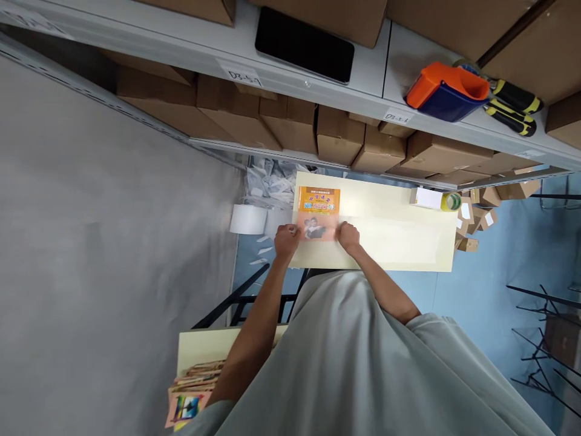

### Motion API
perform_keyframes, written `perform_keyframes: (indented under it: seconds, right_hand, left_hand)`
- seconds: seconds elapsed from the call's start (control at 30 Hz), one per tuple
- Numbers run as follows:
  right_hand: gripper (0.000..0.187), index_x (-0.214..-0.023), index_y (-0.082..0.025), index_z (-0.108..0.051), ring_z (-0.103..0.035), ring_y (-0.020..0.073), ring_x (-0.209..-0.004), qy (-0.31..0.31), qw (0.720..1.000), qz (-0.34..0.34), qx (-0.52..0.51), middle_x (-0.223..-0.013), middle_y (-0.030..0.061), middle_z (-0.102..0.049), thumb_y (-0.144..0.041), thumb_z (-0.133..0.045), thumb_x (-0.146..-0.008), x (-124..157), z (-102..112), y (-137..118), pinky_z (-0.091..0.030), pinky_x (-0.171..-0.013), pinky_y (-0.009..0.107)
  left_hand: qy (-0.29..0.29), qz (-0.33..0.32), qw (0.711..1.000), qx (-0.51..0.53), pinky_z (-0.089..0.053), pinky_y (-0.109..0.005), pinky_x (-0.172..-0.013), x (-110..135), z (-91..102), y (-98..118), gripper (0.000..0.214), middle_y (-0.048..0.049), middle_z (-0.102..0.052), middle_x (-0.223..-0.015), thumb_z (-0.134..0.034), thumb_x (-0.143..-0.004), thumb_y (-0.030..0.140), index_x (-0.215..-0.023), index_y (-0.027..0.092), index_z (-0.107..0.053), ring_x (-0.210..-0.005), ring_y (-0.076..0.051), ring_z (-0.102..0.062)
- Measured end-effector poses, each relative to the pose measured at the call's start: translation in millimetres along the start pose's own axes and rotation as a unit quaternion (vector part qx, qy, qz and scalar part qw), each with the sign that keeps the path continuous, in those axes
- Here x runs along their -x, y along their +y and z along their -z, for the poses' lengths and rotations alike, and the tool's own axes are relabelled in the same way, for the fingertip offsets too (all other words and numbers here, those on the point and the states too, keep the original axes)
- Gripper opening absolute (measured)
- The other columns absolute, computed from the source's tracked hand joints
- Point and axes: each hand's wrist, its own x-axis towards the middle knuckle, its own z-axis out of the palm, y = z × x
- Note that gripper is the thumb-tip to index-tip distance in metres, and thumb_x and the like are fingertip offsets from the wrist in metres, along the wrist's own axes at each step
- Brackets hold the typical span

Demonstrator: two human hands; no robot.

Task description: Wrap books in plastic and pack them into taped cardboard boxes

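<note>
An orange book [318,200] with Chinese lettering and a picture on its cover lies flat on the cream tabletop [399,236]. Over its lower half is a paler, see-through layer that looks like plastic film [313,233]. My left hand [287,239] is closed at the left edge of this layer, beside the book. At the opposite edge my right hand [348,236] is closed too, thumb and fingers pressed together. The film's exact outline against the table cannot be made out.
A white box [425,198] and a tape roll [451,201] sit at the table's far right. Shelves above hold cartons [340,136], a black phone [304,45], an orange-blue holder [447,91] and black-yellow tools [512,106]. Stacked books [195,387] lie lower left; a grey wall [113,242] flanks me.
</note>
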Motion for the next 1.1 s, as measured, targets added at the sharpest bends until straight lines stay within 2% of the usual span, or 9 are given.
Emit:
perform_keyframes:
  seconds: [0.17, 0.43, 0.57, 0.6, 0.67, 0.77, 0.9, 1.0, 1.1]
  right_hand:
    - [0.025, -0.125, -0.014, -0.068, -0.075, 0.0313, -0.118, 0.006, 1.000, -0.018, -0.007, -0.128, 0.0221, -0.077, -0.019, -0.048, -0.111, 2, -5, 0, -0.056, -0.098, 0.040]
    - [0.021, -0.124, -0.023, -0.068, -0.075, 0.0272, -0.110, 0.027, 0.999, -0.027, -0.034, -0.122, 0.0111, -0.079, -0.030, -0.052, -0.113, 16, 0, 21, -0.054, -0.092, 0.036]
    - [0.026, -0.131, -0.021, -0.066, -0.073, 0.0248, -0.113, 0.114, 0.991, 0.023, -0.063, -0.134, 0.0121, -0.073, -0.030, -0.048, -0.114, 12, 6, 13, -0.055, -0.096, 0.035]
    - [0.027, -0.132, -0.021, -0.065, -0.073, 0.0240, -0.113, 0.123, 0.989, 0.048, -0.065, -0.135, 0.0122, -0.072, -0.028, -0.046, -0.114, 9, 8, 10, -0.055, -0.097, 0.035]
    - [0.027, -0.131, -0.020, -0.066, -0.072, 0.0234, -0.113, 0.091, 0.990, 0.095, -0.047, -0.132, 0.0123, -0.072, -0.023, -0.048, -0.112, 4, 8, 2, -0.056, -0.100, 0.035]
    - [0.027, -0.129, -0.018, -0.066, -0.070, 0.0267, -0.117, 0.018, 0.992, 0.125, -0.005, -0.136, 0.0154, -0.070, -0.016, -0.063, -0.102, -2, 3, -8, -0.057, -0.102, 0.038]
    - [0.044, -0.138, -0.015, -0.060, -0.060, 0.0307, -0.136, 0.016, 0.991, 0.132, 0.004, -0.152, 0.0214, -0.057, -0.004, -0.063, -0.095, -3, -11, -12, -0.056, -0.108, 0.041]
    - [0.044, -0.139, -0.015, -0.057, -0.055, 0.0307, -0.139, 0.020, 0.990, 0.138, -0.007, -0.153, 0.0211, -0.054, -0.005, -0.062, -0.097, -1, -18, -9, -0.057, -0.109, 0.042]
    - [0.039, -0.138, -0.019, -0.057, -0.054, 0.0292, -0.141, 0.030, 0.989, 0.140, -0.026, -0.153, 0.0185, -0.053, -0.010, -0.063, -0.101, 1, -24, -3, -0.058, -0.110, 0.041]
  left_hand:
    - [-0.006, 0.003, 1.000, -0.010, -0.056, -0.041, -0.103, -2, -8.2, 6, 0.025, -0.0158, -0.081, -0.114, -0.060, -0.095, 0.033, -0.109, 0.019, -0.076, -0.110, -0.032, -0.077]
    - [-0.012, 0.000, 1.000, -0.008, -0.056, -0.042, -0.099, 6, -22.4, 17, 0.023, -0.0132, -0.082, -0.110, -0.060, -0.096, 0.032, -0.112, 0.021, -0.073, -0.108, -0.033, -0.076]
    - [0.018, -0.046, 0.999, -0.002, -0.054, -0.044, -0.107, -14, -10.1, 23, 0.034, -0.0179, -0.073, -0.133, -0.059, -0.097, 0.029, -0.128, 0.018, -0.068, -0.114, -0.032, -0.074]
    - [0.026, -0.068, 0.997, 0.004, -0.054, -0.043, -0.109, -23, -6.7, 26, 0.038, -0.0184, -0.070, -0.140, -0.058, -0.097, 0.028, -0.132, 0.017, -0.066, -0.113, -0.030, -0.074]
    - [0.026, -0.092, 0.995, 0.014, -0.053, -0.041, -0.111, -42, -2.3, 35, 0.040, -0.0170, -0.070, -0.143, -0.058, -0.098, 0.028, -0.137, 0.018, -0.063, -0.112, -0.028, -0.074]
    - [0.001, -0.072, 0.997, 0.015, -0.054, -0.040, -0.106, -70, -2.9, 52, 0.036, -0.0126, -0.078, -0.128, -0.064, -0.097, 0.034, -0.131, 0.019, -0.066, -0.114, -0.028, -0.074]
    - [-0.062, -0.037, 0.997, 0.007, -0.056, -0.033, -0.087, -93, -7.8, 72, 0.030, -0.0086, -0.081, -0.103, -0.075, -0.087, 0.039, -0.108, 0.019, -0.072, -0.100, -0.026, -0.075]
    - [-0.085, -0.050, 0.995, -0.001, -0.054, -0.029, -0.077, -96, -6.2, 84, 0.020, -0.0044, -0.079, -0.089, -0.075, -0.083, 0.036, -0.094, 0.020, -0.072, -0.088, -0.022, -0.072]
    - [-0.080, -0.079, 0.994, -0.003, -0.054, -0.028, -0.077, -86, -1.7, 96, 0.017, -0.0029, -0.077, -0.087, -0.072, -0.083, 0.033, -0.093, 0.020, -0.072, -0.086, -0.021, -0.070]
